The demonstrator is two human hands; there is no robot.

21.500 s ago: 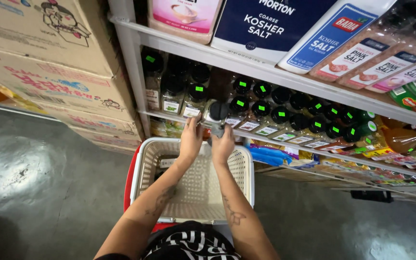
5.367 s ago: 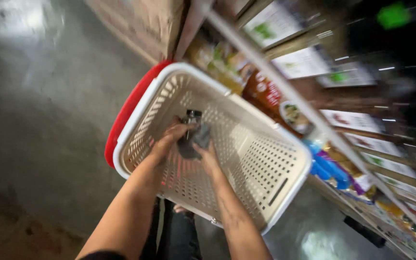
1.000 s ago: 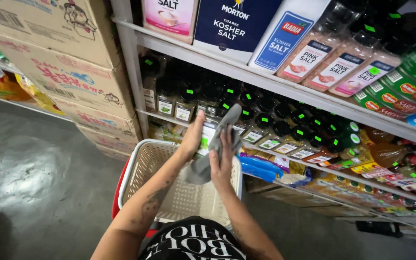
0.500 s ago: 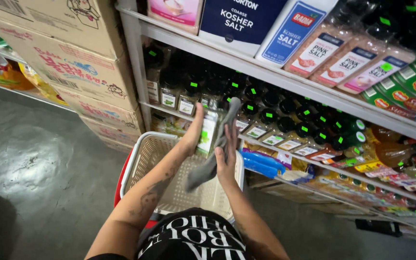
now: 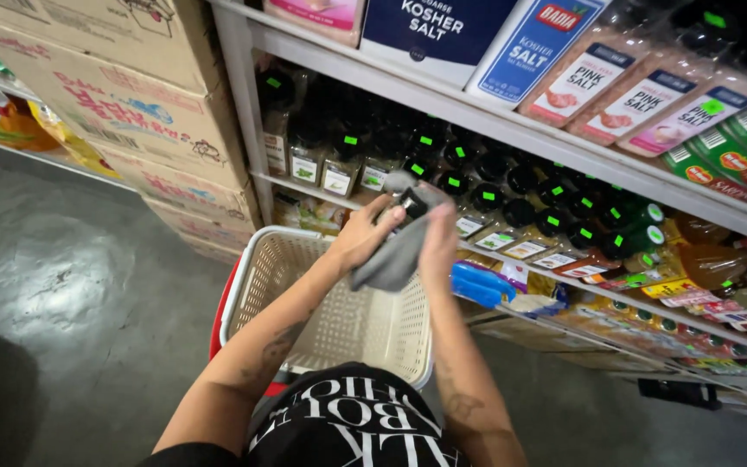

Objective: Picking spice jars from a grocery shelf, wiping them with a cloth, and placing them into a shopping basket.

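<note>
- Right now my left hand [image 5: 365,238] and my right hand [image 5: 437,242] are both closed around a soft grey cloth [image 5: 391,259], which is wrapped about a small dark-capped jar [image 5: 413,201]; the jar's black top pokes out between my fingers, held up in front of the middle shelf.
- The cloth is limp and crumpled, hanging in a fold below my palms, and it hides most of the jar's body, so I cannot tell what is inside.
- Below my forearms sits a cream plastic basket [image 5: 261,285] with perforated walls and a red rim on the outer side; it looks hard and smooth, rectangular with rounded corners.
- The shelf [image 5: 494,121] is pale grey metal, and its edge runs slantwise across the view.
- Just behind my hands stand rows of spice jars [image 5: 529,203] with glossy black lids, each marked by a small green sticker.
- On the level above lie flat salt boxes [image 5: 443,26] in dark blue and clear pink salt packets [image 5: 633,99].
- To the left, brown cardboard cartons [image 5: 140,104] are stacked up beside the shelf's upright post.
- The floor [image 5: 71,285] is dull grey concrete, scuffed, with a pale glare patch.
- A blue packet [image 5: 482,285] lies on the lower shelf, just beside my right wrist.
</note>
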